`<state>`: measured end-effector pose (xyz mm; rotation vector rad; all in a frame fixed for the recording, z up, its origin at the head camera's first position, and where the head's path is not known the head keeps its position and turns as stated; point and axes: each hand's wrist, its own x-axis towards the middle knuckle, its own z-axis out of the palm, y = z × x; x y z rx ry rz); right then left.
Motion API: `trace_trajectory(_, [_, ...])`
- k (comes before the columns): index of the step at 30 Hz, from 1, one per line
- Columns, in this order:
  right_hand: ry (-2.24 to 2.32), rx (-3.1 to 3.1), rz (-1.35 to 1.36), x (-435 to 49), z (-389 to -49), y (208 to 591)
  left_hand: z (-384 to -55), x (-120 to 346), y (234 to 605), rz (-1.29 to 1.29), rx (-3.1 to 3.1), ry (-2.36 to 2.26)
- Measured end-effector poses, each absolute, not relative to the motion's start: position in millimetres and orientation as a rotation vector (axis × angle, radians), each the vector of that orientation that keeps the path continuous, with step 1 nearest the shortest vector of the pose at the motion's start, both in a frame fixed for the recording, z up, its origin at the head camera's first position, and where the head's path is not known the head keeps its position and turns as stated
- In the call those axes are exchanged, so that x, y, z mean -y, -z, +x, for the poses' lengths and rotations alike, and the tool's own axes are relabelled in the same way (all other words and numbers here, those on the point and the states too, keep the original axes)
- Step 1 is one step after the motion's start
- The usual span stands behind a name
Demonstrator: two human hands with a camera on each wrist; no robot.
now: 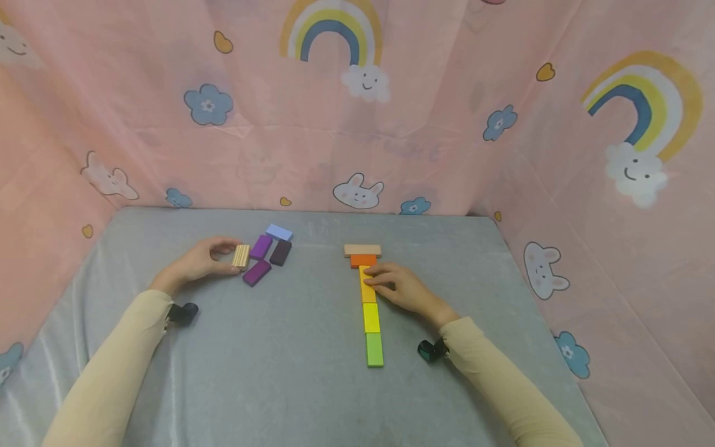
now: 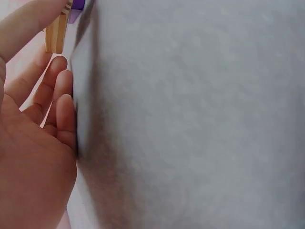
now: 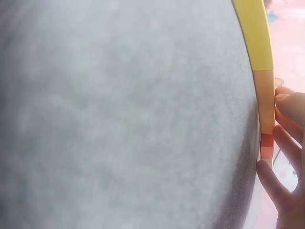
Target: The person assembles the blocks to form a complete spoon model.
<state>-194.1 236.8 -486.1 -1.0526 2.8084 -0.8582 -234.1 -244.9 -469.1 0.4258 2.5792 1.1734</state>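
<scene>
At the left of the head view, my left hand [image 1: 200, 266] pinches a small striped tan wooden block [image 1: 241, 256] between thumb and fingers. The left wrist view shows this wooden block [image 2: 56, 33] at its upper left, with the other fingers bent below it. My right hand [image 1: 406, 289] rests its fingertips on a yellow-orange block [image 1: 368, 292], part of a line of blocks. In that line a yellow block [image 1: 371, 318] and a green block [image 1: 375, 350] lie nearer me. An orange block [image 1: 363, 261] and a crosswise tan block [image 1: 362, 251] lie at the far end.
Right of the left hand lie two purple blocks [image 1: 260, 247], a dark block [image 1: 281, 252] and a light blue block [image 1: 279, 233]. A grey cloth covers the table [image 1: 268, 372]. Pink printed curtains [image 1: 251, 149] stand behind it and at both sides.
</scene>
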Motion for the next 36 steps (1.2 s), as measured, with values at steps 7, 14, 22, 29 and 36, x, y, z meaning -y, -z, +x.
trace_trajectory(7, [0.858, -2.809, -1.059, -237, -195, 487, -238, 242, 465, 0.35, -2.57, -1.208])
trace_trajectory(14, [0.881, -2.799, -1.052, -236, -195, 486, -241, 226, 451, 0.304, -2.532, -1.27])
trace_trajectory(22, [0.853, -2.804, -1.06, -237, -196, 487, -252, 194, 441, 0.328, -2.544, -1.372])
trace_trajectory(29, [0.854, -2.798, -1.03, -237, -196, 487, -266, 160, 440, 0.373, -2.505, -1.444])
trace_trajectory(36, [0.857, -2.799, -1.058, -238, -195, 486, -278, 126, 447, 0.413, -2.526, -1.466])
